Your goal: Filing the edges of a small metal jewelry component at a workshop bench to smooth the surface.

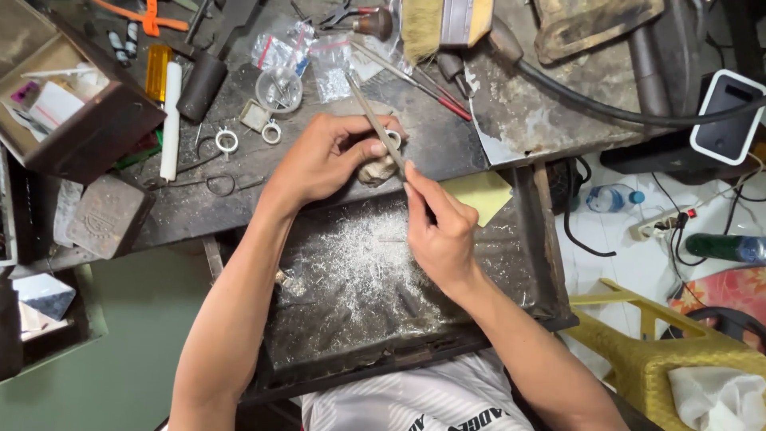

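Clear plastic bags (pixel 307 56) lie on bench top.

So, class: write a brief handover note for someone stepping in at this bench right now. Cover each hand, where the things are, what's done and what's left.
Left hand: pinching a small silver ring against the worn bench peg.
Right hand: gripping a slim file, laid across the ring.
Tray below: covered with silver filings, so a good deal of filing is done.
Two more rings lie on the bench to the left.
Left: whether the ring is finished cannot be told.
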